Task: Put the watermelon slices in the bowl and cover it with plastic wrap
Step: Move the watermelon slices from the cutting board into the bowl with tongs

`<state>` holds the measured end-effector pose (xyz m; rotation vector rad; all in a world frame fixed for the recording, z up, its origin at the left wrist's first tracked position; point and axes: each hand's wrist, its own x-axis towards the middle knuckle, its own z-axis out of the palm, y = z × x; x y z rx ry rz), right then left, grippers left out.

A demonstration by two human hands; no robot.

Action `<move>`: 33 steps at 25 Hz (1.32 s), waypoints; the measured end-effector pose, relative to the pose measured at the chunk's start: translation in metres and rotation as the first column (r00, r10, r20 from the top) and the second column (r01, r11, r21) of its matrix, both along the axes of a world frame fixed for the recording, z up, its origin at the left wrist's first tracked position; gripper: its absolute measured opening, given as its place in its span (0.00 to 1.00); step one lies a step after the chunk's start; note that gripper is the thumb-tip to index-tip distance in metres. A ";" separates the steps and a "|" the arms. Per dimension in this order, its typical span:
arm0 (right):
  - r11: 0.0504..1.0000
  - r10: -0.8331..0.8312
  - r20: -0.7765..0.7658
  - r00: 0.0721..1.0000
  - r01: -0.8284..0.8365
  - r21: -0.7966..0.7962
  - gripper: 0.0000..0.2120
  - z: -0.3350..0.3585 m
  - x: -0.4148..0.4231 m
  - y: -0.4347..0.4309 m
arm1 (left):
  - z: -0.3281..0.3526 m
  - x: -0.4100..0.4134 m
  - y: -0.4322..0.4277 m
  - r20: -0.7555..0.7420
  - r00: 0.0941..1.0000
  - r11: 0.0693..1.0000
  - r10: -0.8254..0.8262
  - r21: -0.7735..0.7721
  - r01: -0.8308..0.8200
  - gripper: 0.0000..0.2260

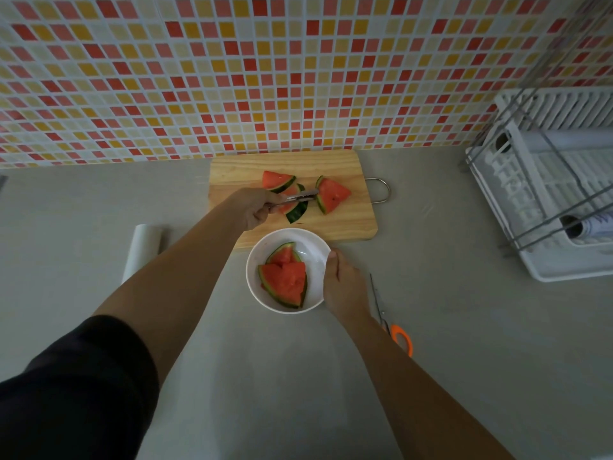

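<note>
Three watermelon slices [331, 195] lie on the wooden cutting board [345, 224], and at least two more sit in the white bowl [255, 257] just in front of it on the counter [464, 327]. The left hand [253, 209] reaches over the board, its fingers curled round the handles of metal tongs [298, 196]. The tong tips lie across the middle slice, pointing at the rind of the right-hand one. Whether they have clamped anything cannot be told. The right hand [341, 283] grips the bowl's right side, thumb on the rim, steadying it.

The step in hand looks like picking the next slice. It would go best to bite the tongs across the firm rind end, not the soft red flesh, which can tear and slip when wet. Squeeze only enough to hold, lift the slice level, and carry it the short way straight to the bowl, which sits close by. Lay the slice flat beside the others so nothing stands above the rim, since the film must later stretch over it.

A plastic wrap roll [144, 250] waits left of the bowl, and orange-handled scissors [391, 323] lie to its right.
</note>
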<state>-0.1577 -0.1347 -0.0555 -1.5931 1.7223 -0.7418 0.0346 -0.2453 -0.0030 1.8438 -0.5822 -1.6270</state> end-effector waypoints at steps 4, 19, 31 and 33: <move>1.000 0.009 0.001 1.000 -0.009 0.008 0.14 0.000 -0.001 0.000 | 0.003 0.000 0.004 -0.021 0.998 0.998 0.055 -0.025 -0.056 0.07; 0.993 -0.043 0.060 0.997 0.036 0.115 0.21 0.003 0.001 -0.002 | 0.061 0.061 0.125 0.375 0.887 0.958 -0.268 0.005 0.288 0.03; 0.993 -0.001 0.063 0.998 -0.006 0.119 0.17 0.007 -0.001 -0.002 | 0.050 0.032 0.090 0.793 0.588 0.925 -0.163 -0.085 0.371 0.16; 0.993 0.006 0.046 0.999 -0.011 0.117 0.17 0.006 -0.002 -0.003 | 0.035 0.022 0.084 0.840 0.521 0.910 -0.152 -0.087 0.405 0.16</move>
